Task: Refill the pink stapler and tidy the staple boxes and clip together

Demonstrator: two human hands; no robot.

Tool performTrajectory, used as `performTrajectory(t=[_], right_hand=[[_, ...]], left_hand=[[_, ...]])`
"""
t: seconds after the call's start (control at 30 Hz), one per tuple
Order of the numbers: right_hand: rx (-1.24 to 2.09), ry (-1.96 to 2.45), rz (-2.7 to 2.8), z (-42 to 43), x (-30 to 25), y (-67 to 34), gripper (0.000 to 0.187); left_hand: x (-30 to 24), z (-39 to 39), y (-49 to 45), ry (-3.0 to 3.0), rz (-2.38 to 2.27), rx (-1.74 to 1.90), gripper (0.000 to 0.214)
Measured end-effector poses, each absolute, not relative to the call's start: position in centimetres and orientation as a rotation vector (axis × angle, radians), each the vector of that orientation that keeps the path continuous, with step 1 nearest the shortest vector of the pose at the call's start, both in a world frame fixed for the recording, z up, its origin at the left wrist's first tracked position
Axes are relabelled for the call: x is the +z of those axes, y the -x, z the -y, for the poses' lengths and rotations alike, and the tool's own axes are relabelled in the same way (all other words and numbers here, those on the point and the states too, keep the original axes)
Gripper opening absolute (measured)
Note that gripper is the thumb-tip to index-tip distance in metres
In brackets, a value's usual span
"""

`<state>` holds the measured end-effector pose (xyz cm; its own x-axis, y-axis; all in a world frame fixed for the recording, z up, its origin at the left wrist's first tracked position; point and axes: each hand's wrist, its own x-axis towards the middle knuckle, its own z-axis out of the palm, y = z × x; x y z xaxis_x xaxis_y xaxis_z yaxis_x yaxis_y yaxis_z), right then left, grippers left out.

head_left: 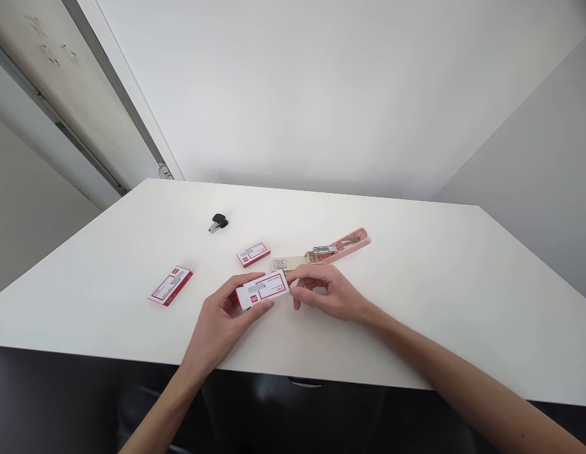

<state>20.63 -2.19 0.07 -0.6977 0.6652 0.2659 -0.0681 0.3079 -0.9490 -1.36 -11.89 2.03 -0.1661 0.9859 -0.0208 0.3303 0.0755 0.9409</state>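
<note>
Left hand (pixel 220 313) grips a red-and-white staple box (pixel 262 289) just above the white counter (pixel 439 296) while the right hand (pixel 327 292) pinches its right end, with the opened pink stapler (pixel 338 247) lying just behind and two more boxes (pixel 171 285) to the left.

Both forearms are bare to the frame's edge, with no sleeves showing. The left hand (pixel 217 321) and right hand (pixel 333 296) carry no rings, watch or gloves; nails are short and unpainted.
</note>
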Motion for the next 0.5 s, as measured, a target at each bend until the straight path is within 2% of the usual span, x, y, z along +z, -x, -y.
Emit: performTrajectory(t=[0.2, 0.5], right_hand=[[1.496, 0.581, 1.962, 2.19, -0.04, -20.51, 0.023], [1.341, 0.668, 1.787, 1.77, -0.55, -20.36, 0.025]], left_hand=[[1.96, 11.87, 1.26, -1.471, -1.688, 1.029, 0.048], [1.97, 11.91, 1.08, -1.408, -1.706, 1.088, 0.044]])
